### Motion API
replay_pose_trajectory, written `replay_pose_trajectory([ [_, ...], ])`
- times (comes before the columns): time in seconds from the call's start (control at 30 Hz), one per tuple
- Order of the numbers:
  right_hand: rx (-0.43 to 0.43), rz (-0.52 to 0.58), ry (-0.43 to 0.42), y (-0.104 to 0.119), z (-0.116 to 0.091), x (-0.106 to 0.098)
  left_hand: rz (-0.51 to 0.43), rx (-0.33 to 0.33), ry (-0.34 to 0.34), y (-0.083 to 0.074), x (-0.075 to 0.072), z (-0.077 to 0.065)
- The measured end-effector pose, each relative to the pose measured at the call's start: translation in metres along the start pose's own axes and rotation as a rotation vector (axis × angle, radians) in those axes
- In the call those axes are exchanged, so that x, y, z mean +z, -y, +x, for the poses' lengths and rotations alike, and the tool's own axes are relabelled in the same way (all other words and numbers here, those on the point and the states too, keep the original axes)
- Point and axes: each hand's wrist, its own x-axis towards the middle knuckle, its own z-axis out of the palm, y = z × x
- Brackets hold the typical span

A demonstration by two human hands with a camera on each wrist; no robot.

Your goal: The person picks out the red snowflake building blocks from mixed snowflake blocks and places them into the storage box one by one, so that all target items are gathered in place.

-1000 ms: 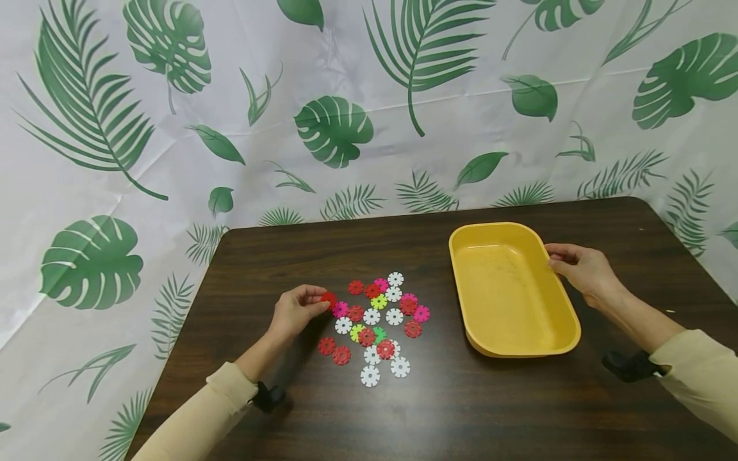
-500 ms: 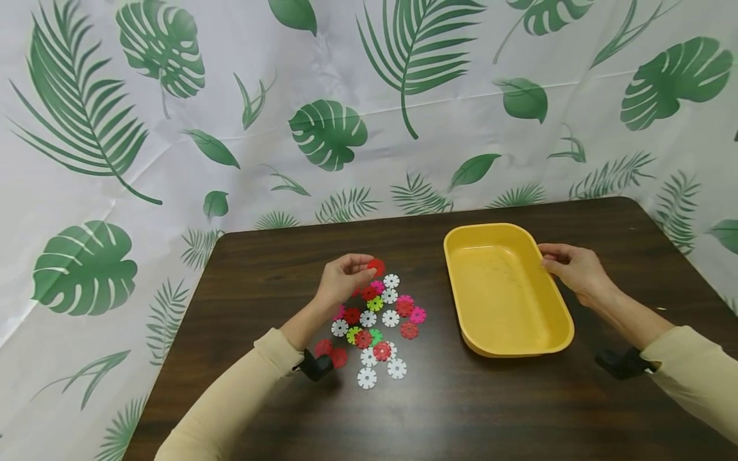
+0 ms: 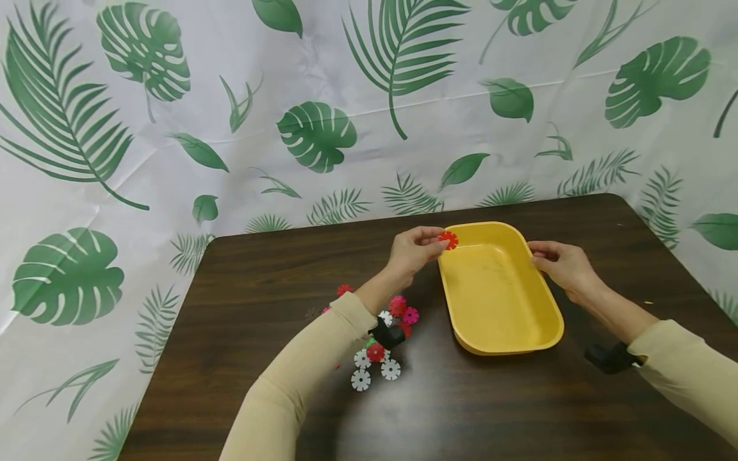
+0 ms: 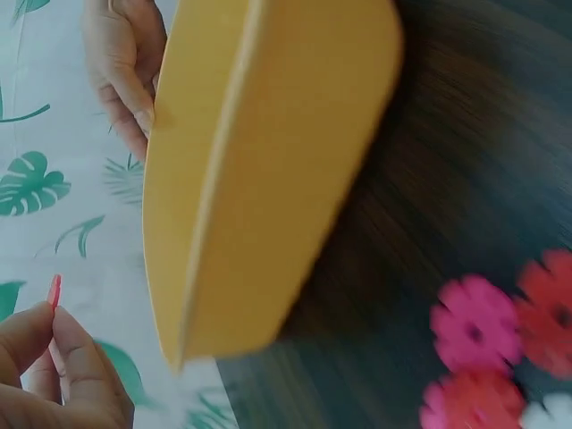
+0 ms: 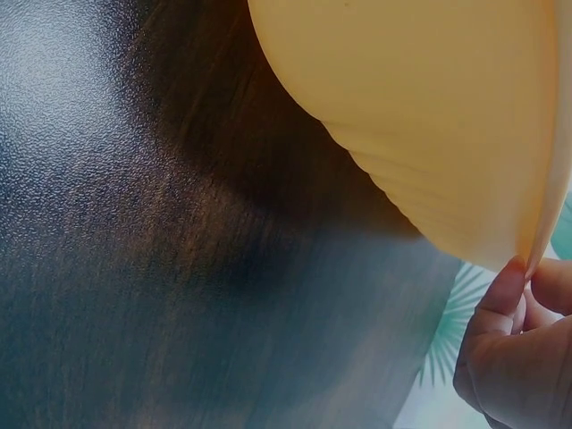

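Note:
My left hand (image 3: 414, 251) pinches a red notched disc (image 3: 448, 241) between thumb and fingers, at the far left corner of a yellow plastic basin (image 3: 498, 298). In the left wrist view the red disc (image 4: 55, 290) shows edge-on above the fingertips, beside the basin's outer wall (image 4: 241, 206). My right hand (image 3: 567, 269) grips the basin's right rim; in the right wrist view its thumb and fingers (image 5: 505, 290) pinch that rim. No discs show inside the basin.
Several white, red and pink notched discs (image 3: 360, 380) lie on the dark wooden table (image 3: 277, 282), partly hidden under the left forearm. A white leaf-print cloth (image 3: 230, 64) hangs behind the table's far edge.
My left hand has lifted the red disc from the left of the pile and carried it rightward to the basin's far left corner. My right hand keeps its grip on the rim.

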Motion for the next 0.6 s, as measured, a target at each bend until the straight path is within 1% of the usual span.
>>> replay_pose_trajectory([
  [0.13,0.002,-0.004,0.000,0.001,-0.001,0.000,-0.037,-0.042,-0.031,0.000,0.027,0.011],
  [0.3,-0.004,0.001,-0.003,0.000,-0.002,0.000,-0.045,-0.064,-0.073,0.004,0.054,0.021],
  [0.37,-0.003,0.000,-0.008,-0.001,-0.002,0.000,-0.037,-0.068,-0.099,0.007,0.064,0.025],
  [0.47,0.005,-0.004,-0.017,-0.001,-0.001,0.000,-0.047,-0.086,-0.117,0.010,0.078,0.030],
  [0.6,0.009,-0.001,-0.029,0.000,0.000,0.001,-0.043,-0.112,-0.137,0.015,0.091,0.035],
])
